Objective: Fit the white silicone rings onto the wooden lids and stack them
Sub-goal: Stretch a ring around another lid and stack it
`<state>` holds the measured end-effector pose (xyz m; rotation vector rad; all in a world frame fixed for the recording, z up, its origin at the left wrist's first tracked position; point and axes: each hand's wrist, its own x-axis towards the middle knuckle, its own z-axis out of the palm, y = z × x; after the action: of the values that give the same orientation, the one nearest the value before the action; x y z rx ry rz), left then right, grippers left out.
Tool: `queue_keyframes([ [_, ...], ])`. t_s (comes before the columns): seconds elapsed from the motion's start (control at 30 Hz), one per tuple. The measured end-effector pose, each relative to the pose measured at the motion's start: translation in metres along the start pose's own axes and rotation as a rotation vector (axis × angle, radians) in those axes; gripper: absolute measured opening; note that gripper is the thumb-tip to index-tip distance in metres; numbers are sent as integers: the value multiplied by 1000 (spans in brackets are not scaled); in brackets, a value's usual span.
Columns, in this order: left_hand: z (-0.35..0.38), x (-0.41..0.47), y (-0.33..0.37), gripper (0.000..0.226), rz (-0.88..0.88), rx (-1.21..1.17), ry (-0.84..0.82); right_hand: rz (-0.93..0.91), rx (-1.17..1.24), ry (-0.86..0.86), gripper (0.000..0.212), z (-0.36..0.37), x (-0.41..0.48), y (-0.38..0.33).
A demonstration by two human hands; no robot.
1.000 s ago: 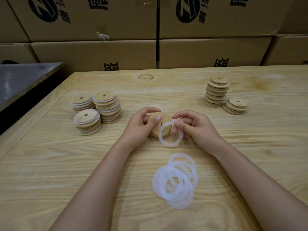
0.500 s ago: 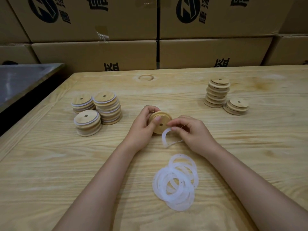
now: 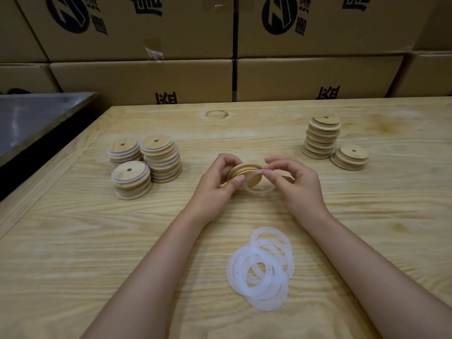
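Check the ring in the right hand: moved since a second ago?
Yes. The ring rose away from the ring pile, up against the lid.

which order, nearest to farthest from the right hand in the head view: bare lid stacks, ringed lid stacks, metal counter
1. bare lid stacks, right side, just beyond the right hand
2. ringed lid stacks, left side of the table
3. metal counter, far left, off the table

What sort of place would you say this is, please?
Probably a packing or assembly workshop: printed cardboard cartons stacked behind a wooden table, with batches of wooden lids and silicone rings.
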<state>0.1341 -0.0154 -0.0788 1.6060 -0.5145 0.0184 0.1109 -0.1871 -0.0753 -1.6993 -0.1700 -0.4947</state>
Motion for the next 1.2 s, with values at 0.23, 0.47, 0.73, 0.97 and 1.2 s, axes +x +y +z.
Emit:
queue_keyframes([
  [0.23,6,-4,8,22,-51,-118,-51,77,167,-27,15,6,-2,0],
  [0.47,9,-5,10,10,-93,-131,-42,74,159,21,18,8,-2,1],
  [0.73,12,-1,1,10,-95,-76,20,88,143,20,19,6,0,5],
  [0.97,13,0,2,12,-149,-110,61,103,137,17,24,4,1,8],
  [1.2,12,-1,3,15,-154,-106,80,106,98,28,19,5,0,8],
])
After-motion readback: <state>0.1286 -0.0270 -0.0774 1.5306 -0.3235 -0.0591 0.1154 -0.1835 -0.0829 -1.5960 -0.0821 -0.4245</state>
